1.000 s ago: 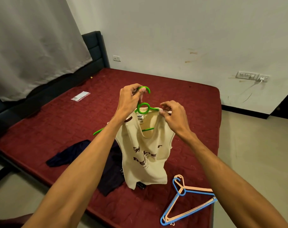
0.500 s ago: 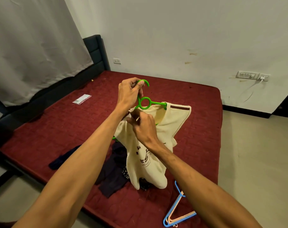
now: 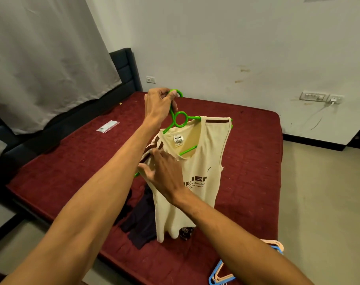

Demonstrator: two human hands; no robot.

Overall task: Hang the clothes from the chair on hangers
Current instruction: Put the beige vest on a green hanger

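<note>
The left hand (image 3: 159,105), arm stretched forward and raised, grips the hook of the green hanger (image 3: 180,119). The right hand (image 3: 164,171), crossed beneath it, pinches the near shoulder strap of the cream sleeveless shirt (image 3: 197,171) beside the hanger's lower arm. The shirt hangs above the maroon mattress (image 3: 255,161).
</note>
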